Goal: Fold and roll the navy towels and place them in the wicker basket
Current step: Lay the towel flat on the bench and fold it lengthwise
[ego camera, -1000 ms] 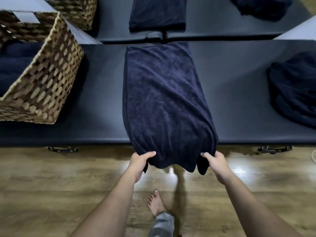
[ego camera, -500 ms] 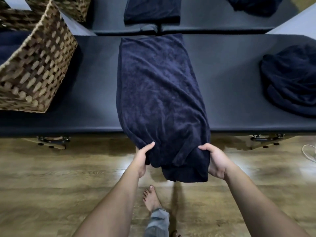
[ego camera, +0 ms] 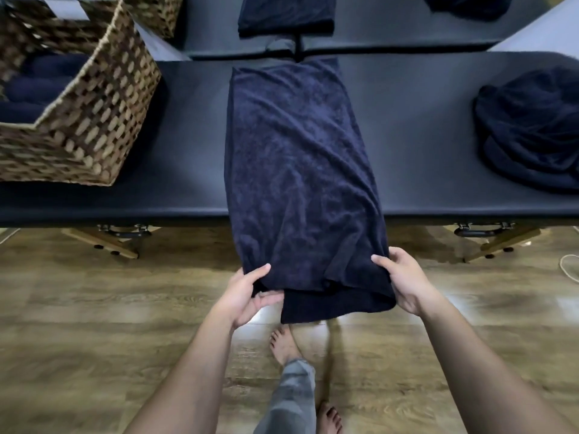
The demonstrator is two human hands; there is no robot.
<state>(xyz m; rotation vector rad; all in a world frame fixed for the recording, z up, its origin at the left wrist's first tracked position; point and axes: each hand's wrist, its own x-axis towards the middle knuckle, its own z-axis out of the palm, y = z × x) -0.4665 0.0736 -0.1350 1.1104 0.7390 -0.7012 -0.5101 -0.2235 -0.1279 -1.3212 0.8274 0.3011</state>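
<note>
Since half a second before, rolled the hanging near end of the navy towel (ego camera: 300, 170) further under itself, leaving a thicker fold at 6 o'clock and a flap drooping below it.

Nearest, at 6 o'clock, a bare foot (ego camera: 283, 346) and grey trouser leg (ego camera: 294, 399) on the wooden floor (ego camera: 78, 339). Above them, left hand (ego camera: 242, 296) at the fold's 7 o'clock corner, thumb on top and fingers curled beneath, grip closed on the cloth. Right hand (ego camera: 407, 283) at the 5 o'clock corner, thumb over the top, fingers wrapped under, grip likewise holding the towel. Both forearms stretched forward from the bottom corners of the view.

Beyond, towel laid lengthwise across the dark desk (ego camera: 423, 126), near end off the edge. At 10 o'clock on the desk, the wicker basket (ego camera: 94, 114), rolled navy towels (ego camera: 40, 86) inside. At 3 o'clock, a loose heap of navy cloth (ego camera: 532, 130). Farthest, at 12 o'clock, a folded towel (ego camera: 285, 14) on a second desk (ego camera: 376, 29).
</note>
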